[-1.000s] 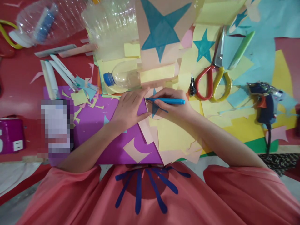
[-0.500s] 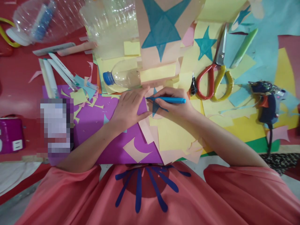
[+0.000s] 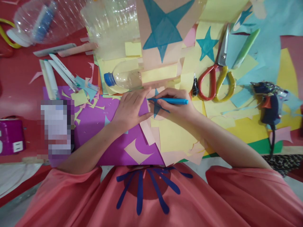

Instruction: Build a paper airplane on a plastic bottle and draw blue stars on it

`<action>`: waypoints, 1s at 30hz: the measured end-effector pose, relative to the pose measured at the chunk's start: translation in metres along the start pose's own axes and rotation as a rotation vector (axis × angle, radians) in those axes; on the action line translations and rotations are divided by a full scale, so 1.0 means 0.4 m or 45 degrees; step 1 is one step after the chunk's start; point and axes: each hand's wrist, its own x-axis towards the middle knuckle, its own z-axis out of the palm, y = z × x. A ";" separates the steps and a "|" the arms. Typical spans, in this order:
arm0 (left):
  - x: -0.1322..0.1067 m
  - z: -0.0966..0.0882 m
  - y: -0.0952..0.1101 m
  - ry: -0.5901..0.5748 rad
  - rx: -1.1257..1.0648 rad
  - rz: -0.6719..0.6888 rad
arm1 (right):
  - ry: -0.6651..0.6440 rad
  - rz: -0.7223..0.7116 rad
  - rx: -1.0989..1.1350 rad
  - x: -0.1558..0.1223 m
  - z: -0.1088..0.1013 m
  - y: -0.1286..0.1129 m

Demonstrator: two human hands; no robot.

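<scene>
My right hand (image 3: 176,105) pinches a blue pen (image 3: 170,101) that lies almost level, its tip pointing left onto a small blue paper star (image 3: 157,108). The star rests on peach paper beside a purple sheet (image 3: 99,126). My left hand (image 3: 131,108) lies flat with fingers stretched out, pressing the papers down just left of the pen tip. Both forearms reach in from the bottom of the view.
Red-and-yellow scissors (image 3: 216,72) and a small black clip lie to the right of my right hand, a dark glue gun (image 3: 270,104) further right. A small clear bottle with a blue cap (image 3: 123,77) lies just beyond my hands. Larger plastic bottles, white tubes and coloured paper scraps cover the red table (image 3: 19,85).
</scene>
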 end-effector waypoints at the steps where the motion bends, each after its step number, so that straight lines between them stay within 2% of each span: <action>1: 0.000 0.001 -0.001 0.002 0.005 0.002 | 0.001 -0.010 0.011 0.000 0.000 0.001; 10: 0.000 -0.001 -0.001 -0.002 0.008 0.009 | -0.017 -0.005 -0.004 0.000 -0.003 0.003; 17: 0.000 0.002 -0.002 -0.003 0.020 -0.001 | -0.025 -0.075 0.029 0.005 -0.006 0.011; 24: -0.001 0.002 -0.003 -0.004 0.022 -0.002 | 0.018 -0.029 -0.001 0.002 -0.001 0.004; 30: 0.000 0.002 -0.001 -0.023 0.038 -0.001 | -0.038 -0.043 -0.004 0.006 -0.007 0.010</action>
